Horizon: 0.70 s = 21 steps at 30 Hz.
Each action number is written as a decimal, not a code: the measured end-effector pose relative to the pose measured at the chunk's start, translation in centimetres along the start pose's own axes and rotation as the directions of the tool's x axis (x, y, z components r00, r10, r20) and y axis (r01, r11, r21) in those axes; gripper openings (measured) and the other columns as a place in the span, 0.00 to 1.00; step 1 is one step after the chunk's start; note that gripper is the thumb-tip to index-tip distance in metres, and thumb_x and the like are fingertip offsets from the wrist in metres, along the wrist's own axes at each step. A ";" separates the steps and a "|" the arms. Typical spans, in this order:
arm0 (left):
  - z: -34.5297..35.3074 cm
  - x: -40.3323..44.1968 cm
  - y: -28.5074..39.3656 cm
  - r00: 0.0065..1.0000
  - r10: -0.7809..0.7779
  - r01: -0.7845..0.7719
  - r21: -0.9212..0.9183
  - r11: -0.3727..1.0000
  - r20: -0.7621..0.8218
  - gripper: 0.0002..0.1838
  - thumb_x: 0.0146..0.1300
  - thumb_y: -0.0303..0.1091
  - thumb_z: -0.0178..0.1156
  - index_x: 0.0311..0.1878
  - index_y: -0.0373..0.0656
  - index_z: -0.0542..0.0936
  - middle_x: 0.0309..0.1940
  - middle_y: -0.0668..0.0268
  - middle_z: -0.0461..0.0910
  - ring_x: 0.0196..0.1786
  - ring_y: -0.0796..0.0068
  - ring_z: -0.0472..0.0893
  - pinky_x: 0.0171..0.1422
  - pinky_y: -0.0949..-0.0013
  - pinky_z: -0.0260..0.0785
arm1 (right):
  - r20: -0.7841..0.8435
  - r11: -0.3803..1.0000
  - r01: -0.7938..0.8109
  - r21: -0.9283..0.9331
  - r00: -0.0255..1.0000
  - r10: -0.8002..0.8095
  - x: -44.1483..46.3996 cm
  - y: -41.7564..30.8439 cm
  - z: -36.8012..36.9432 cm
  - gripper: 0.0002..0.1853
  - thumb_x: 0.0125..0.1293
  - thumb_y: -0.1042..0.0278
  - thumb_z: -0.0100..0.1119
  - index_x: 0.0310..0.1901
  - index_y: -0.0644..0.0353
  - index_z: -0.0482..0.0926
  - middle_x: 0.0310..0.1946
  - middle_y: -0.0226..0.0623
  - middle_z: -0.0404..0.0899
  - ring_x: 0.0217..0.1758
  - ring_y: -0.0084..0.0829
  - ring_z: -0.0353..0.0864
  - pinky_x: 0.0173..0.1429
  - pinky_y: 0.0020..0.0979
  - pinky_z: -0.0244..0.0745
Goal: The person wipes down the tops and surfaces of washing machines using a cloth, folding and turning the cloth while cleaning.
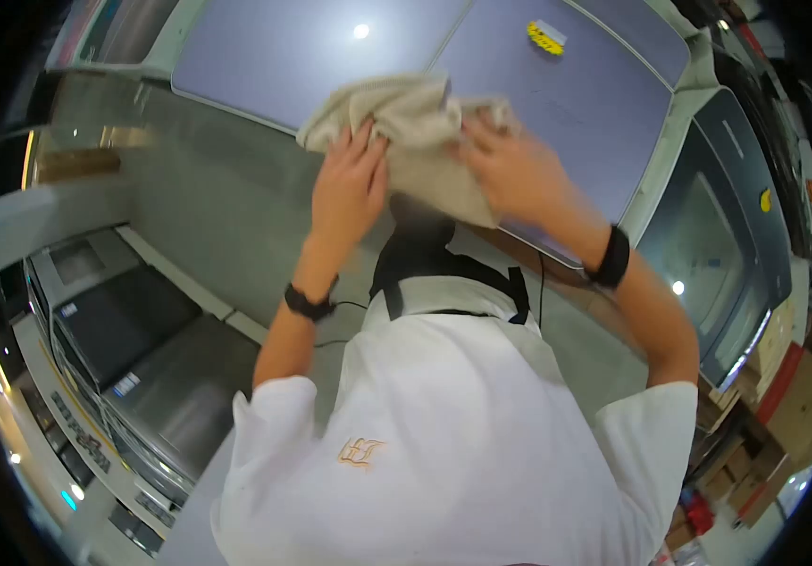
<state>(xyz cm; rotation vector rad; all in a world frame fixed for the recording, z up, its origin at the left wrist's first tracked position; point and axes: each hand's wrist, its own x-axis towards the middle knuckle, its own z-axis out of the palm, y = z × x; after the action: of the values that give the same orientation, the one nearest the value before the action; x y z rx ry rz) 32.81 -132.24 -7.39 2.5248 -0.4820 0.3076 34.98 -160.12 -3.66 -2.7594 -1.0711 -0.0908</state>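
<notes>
A beige cloth point(425, 170) hangs bunched between my two hands, in front of the near edge of a bluish-grey glossy panel point(274, 57). My left hand point(354, 174) is closed on the cloth's left side, its fingertips sunk in the folds. On the right side, my right hand point(514, 170) grips the cloth and is slightly smeared by motion. The cloth's lower part droops below the hands. Both wrists wear black bands.
A yellow-and-white tag point(545, 38) sits on the panel's far right. To the right stands a dark glossy appliance point(717, 226) with a yellow sticker. Dark metallic appliances point(160, 358) line the left. Cardboard boxes point(793, 406) are at the lower right.
</notes>
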 end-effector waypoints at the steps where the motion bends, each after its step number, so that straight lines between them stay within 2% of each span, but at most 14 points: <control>1: 0.1 1.6 -1.0 1.000 -0.001 0.001 0.018 1.000 -0.013 0.18 0.74 0.32 0.59 0.63 0.40 0.84 0.73 0.51 0.77 0.72 0.35 0.75 0.78 0.42 0.66 | -0.036 1.000 0.011 -0.025 0.999 -0.012 2.6 1.7 0.2 0.21 0.68 0.67 0.60 0.63 0.45 0.85 0.71 0.43 0.77 0.72 0.51 0.79 0.65 0.48 0.83; 3: 0.8 5.1 -3.2 0.998 -0.005 0.006 0.019 1.000 -0.058 0.20 0.74 0.35 0.59 0.65 0.39 0.83 0.72 0.49 0.78 0.73 0.36 0.75 0.79 0.40 0.65 | -0.011 1.000 -0.021 -0.008 1.000 0.021 8.0 5.1 0.9 0.20 0.68 0.67 0.59 0.61 0.47 0.85 0.68 0.43 0.80 0.68 0.50 0.83 0.63 0.46 0.84; 6: 2.3 8.2 -3.2 0.985 -0.101 0.120 0.137 0.983 -0.142 0.23 0.73 0.38 0.58 0.66 0.36 0.82 0.71 0.47 0.78 0.73 0.37 0.74 0.79 0.41 0.65 | -0.134 0.988 0.042 -0.152 0.989 -0.062 13.9 6.6 2.3 0.18 0.66 0.67 0.59 0.57 0.49 0.86 0.61 0.45 0.84 0.59 0.50 0.87 0.59 0.45 0.85; 9: 2.7 6.6 -2.0 0.980 -0.070 0.107 0.196 0.975 -0.186 0.25 0.72 0.39 0.59 0.66 0.34 0.81 0.71 0.46 0.78 0.74 0.38 0.74 0.79 0.41 0.65 | 0.260 0.999 0.051 0.013 0.964 -0.052 14.4 2.8 -0.8 0.16 0.64 0.67 0.59 0.53 0.52 0.85 0.54 0.44 0.85 0.56 0.51 0.87 0.56 0.46 0.85; 11: 1.7 4.2 -1.3 0.987 -0.100 0.120 0.164 0.979 -0.126 0.24 0.73 0.38 0.58 0.66 0.34 0.81 0.72 0.47 0.77 0.75 0.38 0.73 0.80 0.41 0.64 | 0.211 0.979 0.200 0.028 0.957 -0.201 11.2 1.7 1.5 0.15 0.62 0.67 0.59 0.50 0.53 0.85 0.55 0.41 0.84 0.55 0.51 0.86 0.54 0.47 0.85; 13: 0.1 1.6 -1.0 0.991 -0.116 0.123 0.125 0.984 -0.063 0.23 0.74 0.37 0.57 0.67 0.35 0.81 0.73 0.47 0.76 0.76 0.39 0.72 0.80 0.41 0.64 | 0.179 0.980 0.195 0.046 0.963 -0.201 7.6 -1.2 -0.9 0.18 0.61 0.68 0.59 0.53 0.51 0.85 0.58 0.40 0.82 0.58 0.51 0.85 0.56 0.47 0.85; 16: -2.1 1.1 -2.3 0.993 -0.103 0.100 0.051 0.994 0.059 0.22 0.76 0.36 0.55 0.67 0.35 0.80 0.74 0.47 0.75 0.75 0.38 0.72 0.80 0.43 0.64 | 0.234 0.984 0.032 0.177 0.969 -0.074 6.7 0.5 -2.2 0.22 0.62 0.69 0.57 0.58 0.49 0.85 0.64 0.41 0.80 0.60 0.49 0.85 0.59 0.47 0.84; 19: -3.1 5.3 -7.9 0.981 -0.060 0.093 -0.174 0.980 0.187 0.23 0.78 0.37 0.55 0.69 0.34 0.79 0.75 0.46 0.74 0.76 0.38 0.72 0.80 0.46 0.65 | 0.056 0.996 0.080 0.028 0.995 -0.081 11.3 5.3 0.0 0.24 0.64 0.70 0.55 0.62 0.48 0.85 0.67 0.43 0.80 0.62 0.49 0.84 0.61 0.47 0.83; 21: -3.7 9.6 -12.1 0.976 -0.031 0.097 -0.304 0.948 0.215 0.24 0.79 0.39 0.56 0.69 0.34 0.78 0.75 0.45 0.74 0.76 0.38 0.71 0.81 0.49 0.64 | -0.007 0.994 0.106 -0.027 0.994 -0.106 16.7 8.0 1.8 0.23 0.65 0.71 0.55 0.61 0.48 0.85 0.64 0.43 0.82 0.61 0.50 0.84 0.60 0.48 0.83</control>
<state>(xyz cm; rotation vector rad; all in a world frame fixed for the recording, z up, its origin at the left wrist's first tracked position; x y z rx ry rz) 45.99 -123.30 -7.09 2.2635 -0.4843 -0.0576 52.72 -154.45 -4.60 -2.7212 -1.2229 -0.1317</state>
